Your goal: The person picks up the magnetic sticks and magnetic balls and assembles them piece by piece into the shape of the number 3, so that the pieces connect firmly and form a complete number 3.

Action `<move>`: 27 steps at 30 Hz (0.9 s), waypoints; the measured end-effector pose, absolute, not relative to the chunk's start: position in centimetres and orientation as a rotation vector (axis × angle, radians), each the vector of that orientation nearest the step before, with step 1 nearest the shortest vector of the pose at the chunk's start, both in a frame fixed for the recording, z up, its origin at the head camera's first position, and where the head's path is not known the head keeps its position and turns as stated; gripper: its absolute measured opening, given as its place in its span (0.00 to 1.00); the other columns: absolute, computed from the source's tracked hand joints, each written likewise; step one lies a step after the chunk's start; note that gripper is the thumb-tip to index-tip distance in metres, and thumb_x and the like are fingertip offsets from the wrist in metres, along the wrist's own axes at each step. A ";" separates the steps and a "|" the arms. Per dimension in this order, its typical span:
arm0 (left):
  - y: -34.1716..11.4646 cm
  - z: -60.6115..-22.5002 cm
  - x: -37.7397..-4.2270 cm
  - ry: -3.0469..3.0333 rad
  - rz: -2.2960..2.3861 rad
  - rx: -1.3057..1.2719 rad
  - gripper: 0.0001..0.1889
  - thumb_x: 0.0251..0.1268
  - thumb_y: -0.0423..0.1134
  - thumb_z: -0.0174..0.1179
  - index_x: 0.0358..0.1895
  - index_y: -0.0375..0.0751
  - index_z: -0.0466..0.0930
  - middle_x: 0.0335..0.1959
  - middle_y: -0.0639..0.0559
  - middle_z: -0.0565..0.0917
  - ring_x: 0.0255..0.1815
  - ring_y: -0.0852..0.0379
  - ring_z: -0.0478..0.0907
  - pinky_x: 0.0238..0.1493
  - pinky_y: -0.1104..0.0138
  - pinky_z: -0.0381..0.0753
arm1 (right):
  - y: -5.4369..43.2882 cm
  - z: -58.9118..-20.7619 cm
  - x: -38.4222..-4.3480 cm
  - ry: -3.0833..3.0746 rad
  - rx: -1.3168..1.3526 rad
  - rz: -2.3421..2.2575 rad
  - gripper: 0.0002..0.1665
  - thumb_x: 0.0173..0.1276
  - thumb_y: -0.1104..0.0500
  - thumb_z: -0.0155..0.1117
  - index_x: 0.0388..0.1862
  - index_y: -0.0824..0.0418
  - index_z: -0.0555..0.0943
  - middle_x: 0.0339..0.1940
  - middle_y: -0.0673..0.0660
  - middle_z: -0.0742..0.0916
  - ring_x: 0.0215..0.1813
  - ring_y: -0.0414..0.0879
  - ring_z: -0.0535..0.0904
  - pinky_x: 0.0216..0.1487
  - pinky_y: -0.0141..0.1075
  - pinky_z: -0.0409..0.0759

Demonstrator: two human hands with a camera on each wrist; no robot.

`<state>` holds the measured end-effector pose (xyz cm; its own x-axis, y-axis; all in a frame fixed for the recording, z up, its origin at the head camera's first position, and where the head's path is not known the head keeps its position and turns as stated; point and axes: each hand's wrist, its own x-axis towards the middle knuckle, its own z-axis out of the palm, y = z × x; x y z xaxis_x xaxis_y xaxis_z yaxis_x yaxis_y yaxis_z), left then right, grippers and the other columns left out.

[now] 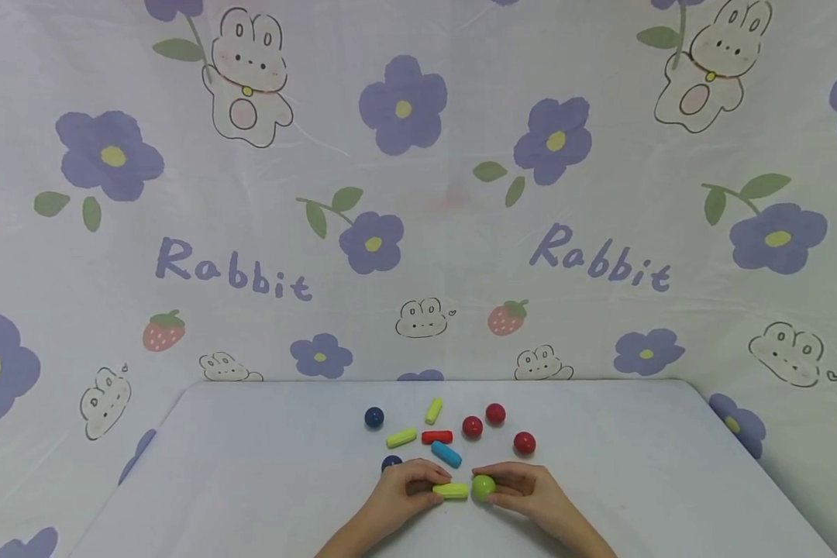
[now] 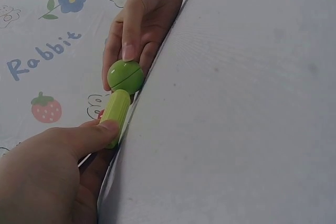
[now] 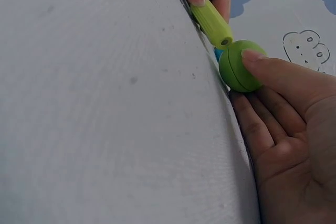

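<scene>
The white surface point(image 1: 251, 473) carried every loose part, with a printed cloth point(image 1: 453, 256) behind it. From left to right, the layout was as follows. A dark blue ball point(image 1: 374, 418) sat at the far left of the group. A second dark blue ball point(image 1: 392, 462) sat nearer to me, partly hidden by my hand. A yellow-green rod point(image 1: 401, 438) lay at a slant just behind that hand.

My left hand point(image 1: 406, 487) came next, its thumb and fingers set narrow in a pinch. Beyond it, the rear yellow-green rod point(image 1: 434, 411) pointed away from me; a red rod point(image 1: 437, 437) lay crosswise, with a blue rod point(image 1: 447, 455) angled at its near side. The held yellow-green rod point(image 1: 451, 491) was gripped at its left part by my left fingers, its free end directed at the green ball.

A red ball point(image 1: 472, 427) rested farther back. The green ball point(image 1: 483, 488) was just beside the rod's free end, held between the thumb and fingers of my right hand point(image 1: 533, 491). Two more red balls point(image 1: 525, 443) occupied the right side, behind that hand. I could not tell whether either held part touched the surface.
</scene>
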<state>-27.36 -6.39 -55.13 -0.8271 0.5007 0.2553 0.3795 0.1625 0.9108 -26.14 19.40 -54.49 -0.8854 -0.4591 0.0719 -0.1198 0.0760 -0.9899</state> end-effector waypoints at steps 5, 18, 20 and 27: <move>-6.4 -55.1 -27.3 2.312 1.757 0.859 0.12 0.52 0.29 0.63 0.41 0.43 0.81 0.41 0.58 0.80 0.45 0.61 0.76 0.44 0.71 0.73 | 19.4 -54.3 -26.0 2.088 -0.576 -1.889 0.23 0.58 0.63 0.64 0.54 0.62 0.75 0.52 0.59 0.78 0.55 0.49 0.73 0.50 0.35 0.71; -6.4 -54.6 -27.0 2.304 1.774 0.856 0.12 0.53 0.28 0.62 0.41 0.40 0.81 0.42 0.55 0.80 0.45 0.60 0.76 0.45 0.69 0.74 | 19.3 -54.3 -25.9 2.081 -0.616 -1.897 0.23 0.58 0.63 0.63 0.54 0.64 0.74 0.53 0.62 0.78 0.54 0.50 0.73 0.50 0.35 0.71; -6.4 -54.3 -26.7 2.301 1.781 0.866 0.12 0.53 0.27 0.62 0.41 0.39 0.81 0.42 0.55 0.80 0.45 0.60 0.76 0.45 0.67 0.74 | 19.3 -54.3 -25.9 2.085 -0.611 -1.890 0.23 0.58 0.63 0.63 0.54 0.63 0.74 0.53 0.61 0.78 0.54 0.50 0.73 0.50 0.35 0.71; -6.5 -55.3 -27.3 2.281 1.801 0.908 0.12 0.53 0.31 0.63 0.42 0.42 0.81 0.42 0.56 0.80 0.46 0.59 0.76 0.45 0.68 0.74 | 19.3 -54.4 -26.0 2.076 -0.596 -1.899 0.23 0.58 0.63 0.64 0.54 0.61 0.75 0.52 0.59 0.78 0.55 0.49 0.73 0.50 0.36 0.71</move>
